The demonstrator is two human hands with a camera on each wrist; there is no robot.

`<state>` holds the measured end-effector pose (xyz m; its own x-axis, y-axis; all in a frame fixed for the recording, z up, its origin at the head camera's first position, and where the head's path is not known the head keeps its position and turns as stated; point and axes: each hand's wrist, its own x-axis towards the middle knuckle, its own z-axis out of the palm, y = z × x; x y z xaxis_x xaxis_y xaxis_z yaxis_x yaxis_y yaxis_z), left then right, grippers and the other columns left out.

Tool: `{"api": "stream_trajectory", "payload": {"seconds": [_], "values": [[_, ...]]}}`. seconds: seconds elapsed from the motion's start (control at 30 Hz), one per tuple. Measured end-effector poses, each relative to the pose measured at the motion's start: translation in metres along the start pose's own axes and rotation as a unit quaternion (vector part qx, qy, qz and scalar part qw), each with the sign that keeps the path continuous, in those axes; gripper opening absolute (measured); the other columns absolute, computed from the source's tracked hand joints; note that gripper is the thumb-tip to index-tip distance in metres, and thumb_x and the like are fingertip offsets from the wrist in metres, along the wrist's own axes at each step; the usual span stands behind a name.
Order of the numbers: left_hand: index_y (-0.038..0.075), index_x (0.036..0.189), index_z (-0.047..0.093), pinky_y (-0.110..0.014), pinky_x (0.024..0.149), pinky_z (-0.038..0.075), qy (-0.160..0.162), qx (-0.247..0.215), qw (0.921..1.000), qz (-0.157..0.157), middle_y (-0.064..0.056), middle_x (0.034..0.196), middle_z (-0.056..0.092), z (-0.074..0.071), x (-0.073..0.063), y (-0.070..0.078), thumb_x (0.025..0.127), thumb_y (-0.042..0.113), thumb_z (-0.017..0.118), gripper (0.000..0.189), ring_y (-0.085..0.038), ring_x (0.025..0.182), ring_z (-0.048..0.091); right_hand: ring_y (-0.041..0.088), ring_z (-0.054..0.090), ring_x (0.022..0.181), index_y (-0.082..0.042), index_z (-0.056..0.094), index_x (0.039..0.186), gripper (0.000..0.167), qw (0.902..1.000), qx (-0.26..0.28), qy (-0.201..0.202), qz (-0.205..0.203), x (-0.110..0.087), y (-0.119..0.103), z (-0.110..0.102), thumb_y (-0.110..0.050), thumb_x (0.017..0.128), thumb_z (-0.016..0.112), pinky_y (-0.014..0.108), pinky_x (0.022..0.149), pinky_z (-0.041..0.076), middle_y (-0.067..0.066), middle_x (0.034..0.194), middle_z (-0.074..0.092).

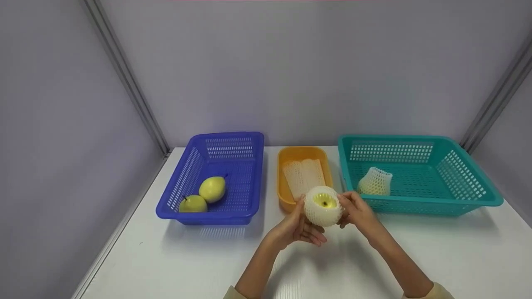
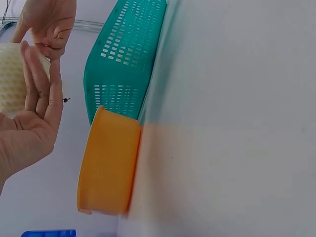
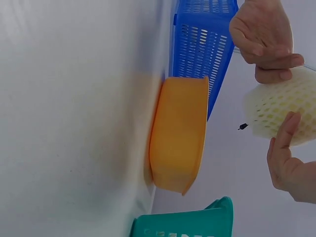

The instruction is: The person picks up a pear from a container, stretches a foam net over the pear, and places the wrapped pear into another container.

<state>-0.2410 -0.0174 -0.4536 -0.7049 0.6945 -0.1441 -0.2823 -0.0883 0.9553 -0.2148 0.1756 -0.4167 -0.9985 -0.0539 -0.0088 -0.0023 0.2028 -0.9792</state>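
Observation:
A pear [image 1: 325,201] in a white foam net sleeve [image 1: 322,218] is held above the table's front part, its yellow end showing through the sleeve's opening. My left hand [image 1: 293,228] grips it from the left, thumb on its side and fingers beneath. At its right side my right hand [image 1: 358,215] pinches the sleeved pear with thumb and fingers. The right wrist view shows the pear's dark stem [image 3: 243,127] poking from the sleeve's other end. Just behind the hands, flat foam net sleeves [image 1: 305,176] lie in an orange basket [image 1: 282,195].
On the left stands a blue basket [image 1: 168,207] with two bare pears [image 1: 212,189]. A teal basket [image 1: 469,201] on the right holds another pear in a net sleeve [image 1: 376,182]. All stand on a white table [image 1: 166,265] before a pale back wall [image 1: 291,74].

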Motion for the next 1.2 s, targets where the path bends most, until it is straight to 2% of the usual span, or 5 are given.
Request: {"api": "stream_trajectory", "payload": {"seconds": [0.23,0.5,0.7,0.93,1.2], "values": [[-0.002,0.13,0.043,-0.043,0.086,0.046,0.009,-0.067,0.9976,0.014,-0.024,0.111,0.059,0.003,0.003,0.0,0.091,0.064,0.015,0.081,-0.033,0.099,0.059,0.025,0.057,0.083,-0.002,0.044,0.122,0.037,0.9995,-0.007,-0.008,-0.03,-0.002,-0.002,0.002,-0.027,0.096,0.049,0.035,0.069,0.051,0.015,0.114,0.051],[0.002,0.141,0.022,-0.046,0.097,0.035,0.013,-0.226,0.9672,0.116,-0.017,0.125,0.045,0.006,0.01,-0.002,0.097,0.044,0.034,0.062,-0.033,0.114,0.048,0.026,0.047,0.114,-0.002,0.044,0.132,0.044,0.9978,-0.017,-0.033,-0.054,-0.001,0.002,0.002,-0.02,0.093,0.054,0.038,0.087,0.044,0.014,0.13,0.047],[0.003,0.139,0.021,-0.04,0.094,0.039,0.072,-0.18,0.9738,0.12,-0.016,0.121,0.046,0.011,0.009,-0.003,0.09,0.031,0.057,0.066,-0.025,0.111,0.049,0.028,0.048,0.112,-0.003,0.042,0.132,0.043,0.9989,-0.014,-0.016,-0.042,0.0,0.002,0.003,-0.011,0.092,0.054,0.041,0.087,0.045,0.014,0.131,0.043],[0.003,0.139,0.015,-0.042,0.094,0.038,0.126,-0.144,0.9729,0.129,-0.017,0.124,0.042,0.017,0.009,-0.002,0.089,0.025,0.048,0.064,-0.028,0.11,0.048,0.033,0.043,0.119,-0.003,0.031,0.138,0.056,0.9994,-0.027,-0.022,-0.008,-0.001,-0.001,0.0,-0.016,0.09,0.057,0.042,0.089,0.043,0.019,0.138,0.036],[0.001,0.135,0.031,-0.041,0.089,0.044,0.155,-0.114,0.9694,0.152,-0.017,0.128,0.042,0.018,0.011,-0.002,0.088,0.013,0.053,0.053,-0.027,0.108,0.051,0.037,0.031,0.126,-0.005,0.011,0.144,0.081,0.9979,-0.043,-0.029,0.038,0.001,0.0,-0.002,-0.036,0.088,0.06,0.052,0.098,0.031,0.023,0.142,0.025]]}}
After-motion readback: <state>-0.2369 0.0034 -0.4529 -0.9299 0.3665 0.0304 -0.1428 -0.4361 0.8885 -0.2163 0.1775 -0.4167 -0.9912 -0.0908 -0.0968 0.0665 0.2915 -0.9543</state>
